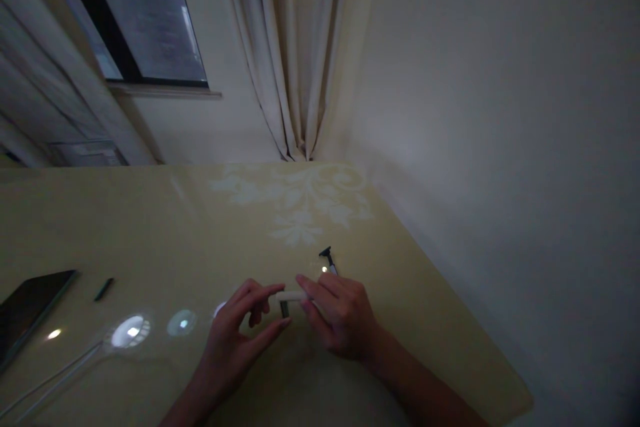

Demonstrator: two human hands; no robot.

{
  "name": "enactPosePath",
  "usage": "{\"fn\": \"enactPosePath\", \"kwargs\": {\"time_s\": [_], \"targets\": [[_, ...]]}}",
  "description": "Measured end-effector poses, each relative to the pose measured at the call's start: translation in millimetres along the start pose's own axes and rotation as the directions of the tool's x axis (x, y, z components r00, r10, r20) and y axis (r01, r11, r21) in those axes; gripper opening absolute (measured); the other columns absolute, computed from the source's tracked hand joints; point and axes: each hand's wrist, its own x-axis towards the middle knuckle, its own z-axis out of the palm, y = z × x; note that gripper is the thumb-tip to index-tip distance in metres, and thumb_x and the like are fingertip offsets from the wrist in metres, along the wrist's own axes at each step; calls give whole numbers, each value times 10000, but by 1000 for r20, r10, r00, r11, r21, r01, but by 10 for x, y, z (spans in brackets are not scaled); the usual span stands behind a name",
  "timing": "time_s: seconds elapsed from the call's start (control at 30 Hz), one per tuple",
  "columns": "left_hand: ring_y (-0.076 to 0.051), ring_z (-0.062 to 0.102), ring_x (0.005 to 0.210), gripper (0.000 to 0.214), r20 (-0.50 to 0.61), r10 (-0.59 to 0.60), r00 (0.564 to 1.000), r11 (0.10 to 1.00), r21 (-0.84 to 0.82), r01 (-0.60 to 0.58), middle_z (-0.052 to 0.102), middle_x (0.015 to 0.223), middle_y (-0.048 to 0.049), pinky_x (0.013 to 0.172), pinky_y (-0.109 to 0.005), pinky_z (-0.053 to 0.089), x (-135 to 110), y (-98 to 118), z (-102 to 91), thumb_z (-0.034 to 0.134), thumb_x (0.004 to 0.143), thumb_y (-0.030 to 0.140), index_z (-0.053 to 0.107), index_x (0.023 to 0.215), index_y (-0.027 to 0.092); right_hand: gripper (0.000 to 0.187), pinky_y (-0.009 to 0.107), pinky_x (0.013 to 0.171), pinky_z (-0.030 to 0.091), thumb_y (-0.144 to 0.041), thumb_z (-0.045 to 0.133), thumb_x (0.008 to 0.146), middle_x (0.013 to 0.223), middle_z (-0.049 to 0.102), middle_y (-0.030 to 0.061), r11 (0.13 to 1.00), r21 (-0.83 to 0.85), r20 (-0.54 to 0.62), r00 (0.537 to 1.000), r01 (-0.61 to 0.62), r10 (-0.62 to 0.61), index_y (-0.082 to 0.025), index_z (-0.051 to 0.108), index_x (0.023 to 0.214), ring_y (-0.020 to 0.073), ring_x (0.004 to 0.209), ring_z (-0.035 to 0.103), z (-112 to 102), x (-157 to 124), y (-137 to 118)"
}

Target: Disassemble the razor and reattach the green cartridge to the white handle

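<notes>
Low in the middle of the view, my right hand pinches a short, pale handle between thumb and fingers. A small dark rectangular piece sits at the handle's left end; I cannot tell whether the two are joined. The index finger and thumb of my left hand close around this piece from above and below. Just beyond my right hand lies a razor with a black head, its grey handle partly hidden by my fingers.
Both hands are over a glossy yellowish table with a pale floral pattern. At left lie a dark flat tablet-like device, a small dark bar and a white cable. A wall borders the right; curtains hang behind.
</notes>
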Motion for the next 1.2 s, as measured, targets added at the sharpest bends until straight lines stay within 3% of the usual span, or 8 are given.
{"fn": "enactPosePath", "kwargs": {"time_s": [0.1,0.23,0.4,0.57,0.7,0.87,1.03,1.2], "targets": [[-120,577,628,396,-2,1,1000,1000,0,-1,606,789,49,614,-228,505,-2,4,-1,862,867,251,791,1249,329,378,331,610,455,-296,463,1111,852,710,84,1000,-13,-15,1000,-26,26,-101,722,1305,205,697,628,-2,1,-9],[-128,584,625,368,2,-13,1000,1000,6,13,575,763,50,616,-236,508,2,17,-5,846,884,271,798,1246,324,384,337,595,455,-303,462,1106,833,704,80,999,1,16,999,35,-35,-102,712,1319,214,695,631,-6,-2,-30],[-125,578,626,374,1,-36,999,999,-4,36,595,790,45,607,-232,505,2,34,-17,850,884,281,789,1250,327,376,326,611,467,-300,469,1105,851,711,85,999,-16,-18,999,-32,32,-111,716,1316,206,698,636,-13,-9,-8],[-122,577,626,367,-4,-37,999,999,-8,37,588,784,49,613,-227,505,-1,36,-18,843,896,279,785,1254,335,389,324,607,463,-316,467,1107,835,709,80,1000,6,17,999,27,-27,-104,712,1322,205,693,626,-19,-8,-21],[-119,580,632,391,4,-27,1000,1000,-10,27,591,787,49,616,-223,505,6,37,-9,853,886,273,786,1265,342,382,325,619,464,-303,469,1111,844,709,83,1000,6,-7,1000,-20,20,-99,717,1317,205,694,635,-22,-2,-23],[-123,577,638,366,-2,-48,999,997,-53,47,581,777,46,600,-221,497,6,25,1,834,897,263,795,1255,330,388,329,597,443,-316,464,1103,819,699,72,999,30,21,999,35,-35,-106,721,1303,207,681,624,-7,-2,-37],[-121,571,644,385,-20,-75,997,997,-34,75,587,798,45,624,-234,509,-6,2,-10,851,885,271,790,1260,330,372,321,623,475,-307,476,1104,848,707,81,999,19,-5,1000,-28,28,-116,725,1304,202,702,636,-13,-6,-18],[-123,568,637,355,-12,-75,997,996,-48,74,581,785,44,612,-235,502,-1,1,-9,829,905,282,791,1256,323,383,329,598,461,-302,480,1093,826,694,73,998,53,28,999,22,-24,-108,715,1324,205,678,619,-22,-8,-34]]}}
